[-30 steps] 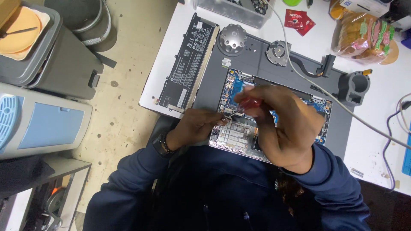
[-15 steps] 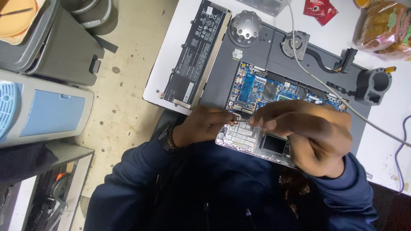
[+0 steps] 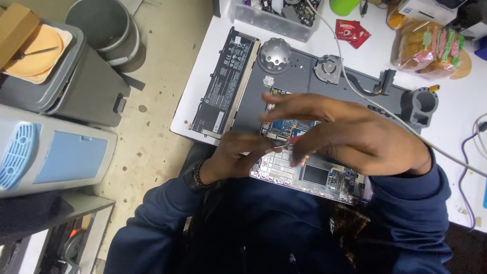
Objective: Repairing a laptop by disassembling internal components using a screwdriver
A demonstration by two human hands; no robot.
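Observation:
A laptop circuit board (image 3: pixel 314 175) lies on a dark grey mat (image 3: pixel 299 76) at the table's near edge. My right hand (image 3: pixel 355 134) hovers over the board, its upper fingers spread. Its thumb and forefinger pinch a small screwdriver (image 3: pixel 290 142) with a red handle. My left hand (image 3: pixel 236 155), with a bead bracelet at the wrist, rests on the board's left end. Its fingertips meet the screwdriver's thin metal tip, and whether they grip it is hidden. My hands cover much of the board's blue part.
A flat black battery (image 3: pixel 223 83) lies left of the mat. On the mat are a round grey disc (image 3: pixel 274 55), a fan (image 3: pixel 328 68) and a grey ring holder (image 3: pixel 419 105). A white cable (image 3: pixel 355 86) crosses it. Bagged bread (image 3: pixel 428 48), a red sachet (image 3: pixel 352 31), floor bins (image 3: pixel 76 86).
The view has shifted as my head moved. My right hand has lifted and spread its fingers over the board, while my left hand has stayed at the board's left end by the tool's tip.

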